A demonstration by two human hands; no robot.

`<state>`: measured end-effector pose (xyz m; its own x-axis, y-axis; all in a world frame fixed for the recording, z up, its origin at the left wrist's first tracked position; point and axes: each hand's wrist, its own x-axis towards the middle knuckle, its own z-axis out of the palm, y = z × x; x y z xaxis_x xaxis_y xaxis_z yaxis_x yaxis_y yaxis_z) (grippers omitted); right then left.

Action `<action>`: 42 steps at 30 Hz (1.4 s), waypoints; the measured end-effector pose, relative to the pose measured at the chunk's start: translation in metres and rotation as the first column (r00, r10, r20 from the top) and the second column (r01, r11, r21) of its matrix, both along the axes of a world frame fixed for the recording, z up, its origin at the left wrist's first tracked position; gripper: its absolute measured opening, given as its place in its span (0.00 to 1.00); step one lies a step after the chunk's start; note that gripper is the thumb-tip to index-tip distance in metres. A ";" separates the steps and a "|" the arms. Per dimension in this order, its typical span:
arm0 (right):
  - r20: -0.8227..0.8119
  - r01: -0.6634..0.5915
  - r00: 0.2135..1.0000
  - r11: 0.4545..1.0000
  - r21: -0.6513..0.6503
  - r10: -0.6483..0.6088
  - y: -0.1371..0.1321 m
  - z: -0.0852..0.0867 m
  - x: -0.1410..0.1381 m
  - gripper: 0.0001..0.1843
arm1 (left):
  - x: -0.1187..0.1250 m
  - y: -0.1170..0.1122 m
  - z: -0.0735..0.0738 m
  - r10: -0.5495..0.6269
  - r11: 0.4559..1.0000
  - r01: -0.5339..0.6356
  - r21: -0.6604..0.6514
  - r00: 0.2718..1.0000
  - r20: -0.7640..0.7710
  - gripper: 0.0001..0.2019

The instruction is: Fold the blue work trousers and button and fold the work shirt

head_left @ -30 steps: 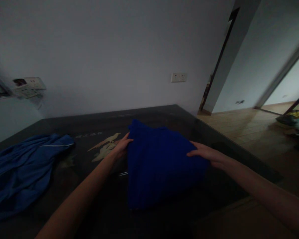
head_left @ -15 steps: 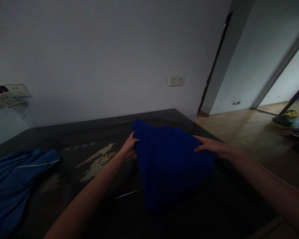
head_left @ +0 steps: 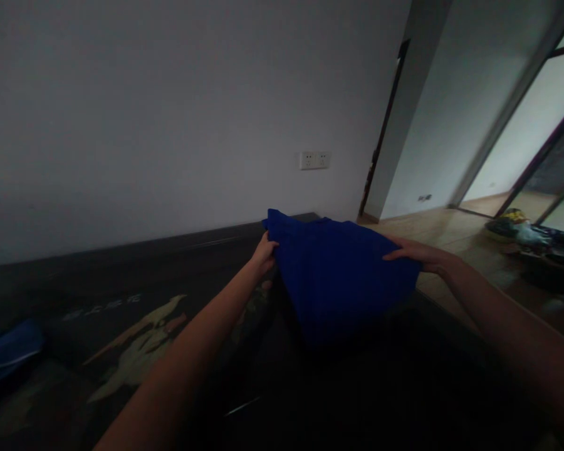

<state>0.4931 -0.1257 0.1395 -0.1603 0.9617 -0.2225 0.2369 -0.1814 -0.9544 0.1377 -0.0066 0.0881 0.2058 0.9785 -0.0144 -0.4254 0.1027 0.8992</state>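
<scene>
The blue cloth [head_left: 343,275] has travelled away from the person, up toward 1 o'clock, and now hangs over the far corner of the dark table [head_left: 75,275]. The left hand [head_left: 264,254] is pinched shut on its left edge. The right hand [head_left: 416,257] clasps the right edge, fingers over the top and thumb hidden. At 8 o'clock a pale bird picture [head_left: 136,341] shows on the tabletop, its printed characters [head_left: 101,307] too blurred to read. A second blue garment [head_left: 7,354] sits at 9 o'clock, and a wall socket [head_left: 314,160] at 12.
</scene>
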 end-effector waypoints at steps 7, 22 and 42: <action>0.023 0.121 0.993 0.989 -0.089 -0.119 0.010 -0.025 0.050 0.41 | 0.053 0.022 -0.024 -0.012 0.999 0.015 -0.046 0.998 0.056 0.34; 0.013 0.069 0.998 0.990 -0.127 -0.068 0.017 -0.094 0.076 0.38 | 0.062 0.040 -0.079 0.044 0.982 -0.057 -0.182 0.996 -0.074 0.39; 0.877 -0.220 0.451 0.931 0.291 -0.168 0.018 -0.143 0.047 0.34 | 0.050 0.077 -0.087 0.251 0.967 -0.228 0.112 0.790 -0.560 0.48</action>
<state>0.5397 -0.1073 -0.0032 -0.0910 0.9944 0.0542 0.9723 0.1005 -0.2109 0.1879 0.0701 0.0011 -0.0693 0.9974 -0.0176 0.1528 0.0281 0.9879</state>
